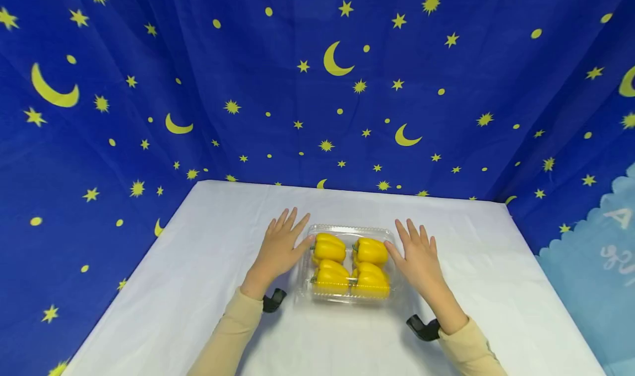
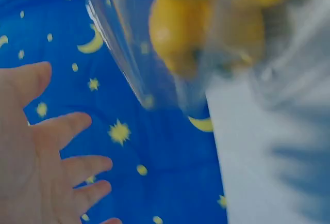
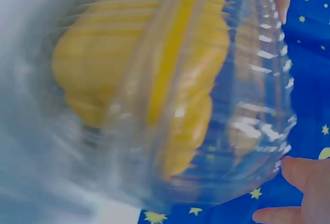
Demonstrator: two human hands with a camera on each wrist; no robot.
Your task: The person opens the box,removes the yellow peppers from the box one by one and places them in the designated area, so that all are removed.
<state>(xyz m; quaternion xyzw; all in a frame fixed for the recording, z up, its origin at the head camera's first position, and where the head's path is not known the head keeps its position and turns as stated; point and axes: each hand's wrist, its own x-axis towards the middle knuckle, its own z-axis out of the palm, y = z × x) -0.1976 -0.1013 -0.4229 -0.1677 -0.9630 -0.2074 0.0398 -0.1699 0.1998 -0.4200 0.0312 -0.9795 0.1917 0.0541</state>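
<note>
A clear plastic clamshell container [image 1: 347, 299] lies on the white table in the head view. Inside it are several yellow bell peppers [image 1: 331, 277], set in two rows. On its left side is my left hand [image 1: 279, 247], fingers spread and straight, the thumb close to the rim. My right hand [image 1: 418, 259] is beside the right edge with fingers extended; its thumb tip is at the rim, and I cannot tell whether it touches. The left wrist view shows the left hand [image 2: 41, 146] apart from the blurred container. In the right wrist view, the right thumb [image 3: 299, 175] is by the ridged rim.
A white cloth covers the table [image 1: 496, 288]. Behind and at the sides hangs a blue curtain [image 1: 278, 89] with yellow moons and stars. A light blue lettered cloth [image 1: 595, 266] hangs at the right. Black straps [image 1: 424, 328] are on both wrists.
</note>
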